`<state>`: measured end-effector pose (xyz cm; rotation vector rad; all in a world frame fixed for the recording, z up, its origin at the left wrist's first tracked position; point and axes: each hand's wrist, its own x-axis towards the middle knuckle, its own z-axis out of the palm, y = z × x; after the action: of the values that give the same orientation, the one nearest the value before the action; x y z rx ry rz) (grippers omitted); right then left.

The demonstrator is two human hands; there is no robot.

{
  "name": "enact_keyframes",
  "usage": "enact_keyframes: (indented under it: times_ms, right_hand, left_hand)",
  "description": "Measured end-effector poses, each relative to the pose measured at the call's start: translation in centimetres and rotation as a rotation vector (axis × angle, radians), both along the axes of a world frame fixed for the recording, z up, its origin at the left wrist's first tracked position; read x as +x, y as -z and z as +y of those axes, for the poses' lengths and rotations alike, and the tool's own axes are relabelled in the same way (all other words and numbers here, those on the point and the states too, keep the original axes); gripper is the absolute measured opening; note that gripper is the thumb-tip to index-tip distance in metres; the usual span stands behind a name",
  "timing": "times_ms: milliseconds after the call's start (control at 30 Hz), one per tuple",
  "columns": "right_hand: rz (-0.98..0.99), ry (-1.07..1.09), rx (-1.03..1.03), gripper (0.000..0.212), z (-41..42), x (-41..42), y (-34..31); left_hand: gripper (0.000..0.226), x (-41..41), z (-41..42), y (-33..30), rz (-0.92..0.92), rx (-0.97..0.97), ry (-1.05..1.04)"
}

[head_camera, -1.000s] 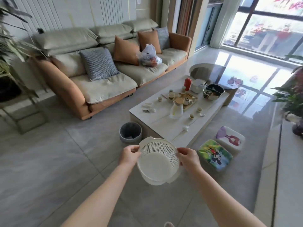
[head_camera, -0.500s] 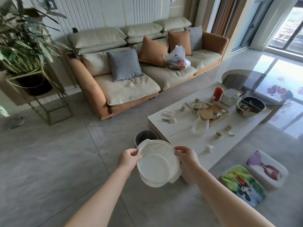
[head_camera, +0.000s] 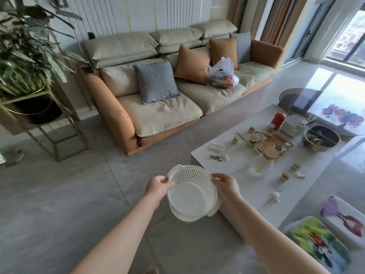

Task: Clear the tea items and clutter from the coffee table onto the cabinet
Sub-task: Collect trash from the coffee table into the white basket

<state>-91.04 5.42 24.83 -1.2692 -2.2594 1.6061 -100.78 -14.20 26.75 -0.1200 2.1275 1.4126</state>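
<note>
Since a sec ago view has swung left and I've closed in: coffee table slid from frame centre to the right side, sofa now fills upper centre, plant on its stand has come in at upper left. Both hands w/ the white colander held out front, lower centre of frame, over the floor just short of the table's near-left corner. Left hand grips the left rim, fingers curled over the edge; right hand pinches the right rim, thumb on top. Colander is perforated, sits nested in a solid white bowl, empty as far as I can see. Task stuff untouched on table, right-centre: small tea cups scattered, wooden tea tray w/ round lid, glass pitcher nr the middle, red canister and white box at far end, dark metal bowl far right, crumpled tissues on near edge. Cabinet not in view. Step, as I read it: approach w/ a carrier, nothing collected yet. Next prob. needs the colander set down on the table's bare near end, freeing one hand to load cups. Cups small and light, easy to tip; pitcher likely needs its own trip.
</note>
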Motion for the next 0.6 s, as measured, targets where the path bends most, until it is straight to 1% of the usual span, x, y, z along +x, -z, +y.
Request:
enact_keyframes:
  times_ms: [100, 133, 200, 233, 267, 333, 367, 433, 467, 600]
  right_hand:
    - [0.002, 0.097, -0.033, 0.017, -1.3, -3.0, -0.1]
    - [0.008, 0.131, -0.047, 0.018, -1.7, -3.9, -0.1]
    - [0.001, 0.18, -0.065, 0.017, -2.4, -5.3, -0.1]
    - [-0.006, 0.188, -0.073, 0.018, -2.7, -5.9, -0.1]
    - [-0.01, 0.19, -0.076, 0.02, -2.9, -6.4, 0.0]
    - [-0.014, 0.202, -0.07, 0.021, -3.1, -7.5, 0.2]
    - [-0.012, 0.214, -0.065, 0.02, -2.9, -8.1, 0.2]
    - [0.004, 0.246, -0.075, 0.02, -2.2, -9.5, 0.5]
    - [0.012, 0.26, -0.087, 0.021, -1.7, -10.2, 0.7]
    - [0.029, 0.286, -0.115, 0.031, 1.1, -13.6, 1.8]
  left_hand:
    - [0.034, -4.4, -0.9, -0.1, -0.04, 0.021, 0.083]
    - [0.028, -5.8, -1.1, 0.0, -0.049, 0.032, 0.11]
    - [0.009, -8.4, -1.2, 0.0, -0.049, 0.042, 0.148]
    - [0.006, -9.5, -1.1, 0.1, -0.043, 0.042, 0.159]
    - [0.009, -10.4, -0.9, 0.3, -0.04, 0.05, 0.16]
    - [0.006, -12.2, -0.2, 0.6, -0.032, 0.053, 0.167]
    - [0.01, -12.9, 0.3, 0.7, -0.03, 0.052, 0.179]
    - [0.027, -14.5, 1.5, 1.2, -0.034, 0.044, 0.196]
    - [0.031, -15.2, 2.1, 1.4, -0.027, 0.039, 0.205]
    - [0.037, -18.2, 5.1, 2.3, -0.011, 0.025, 0.213]
